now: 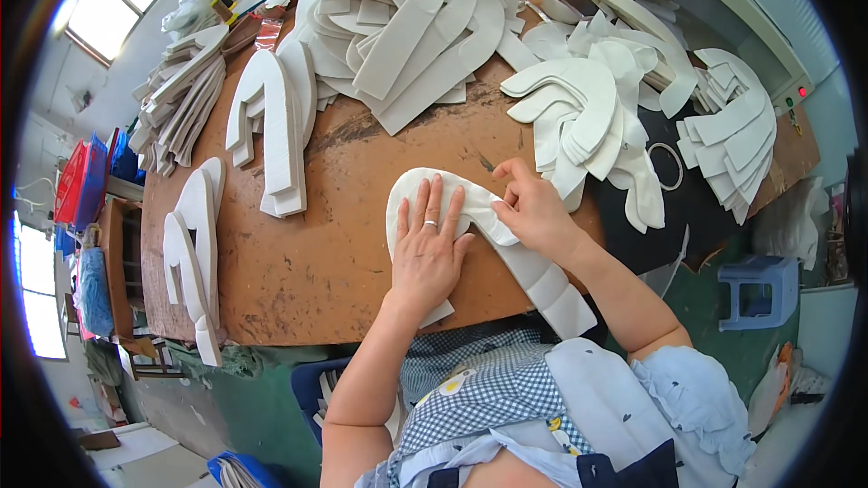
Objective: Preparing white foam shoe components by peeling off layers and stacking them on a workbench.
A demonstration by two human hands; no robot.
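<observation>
A white U-shaped padded piece (547,287) lies at the table's near edge, one long leg reaching over the edge toward me. On its curved end rests a thinner white curved piece (481,210), apparently fabric. My left hand (425,251) presses flat on this curve, fingers stretched and slightly spread, with a ring on one finger. At the curve's right side, my right hand (541,215) has thumb and index finger pinched on the edge of the thin white piece. The exact grip is partly hidden by the fingers.
Big piles of white U-shaped foam pieces (398,63) fill the brown table's (316,294) far side. Smaller stacks (278,140) stand left. Thin white cut pieces (579,113) lie right, near a black sheet (628,239) and a ring (666,167). A blue stool (759,294) stands on the floor.
</observation>
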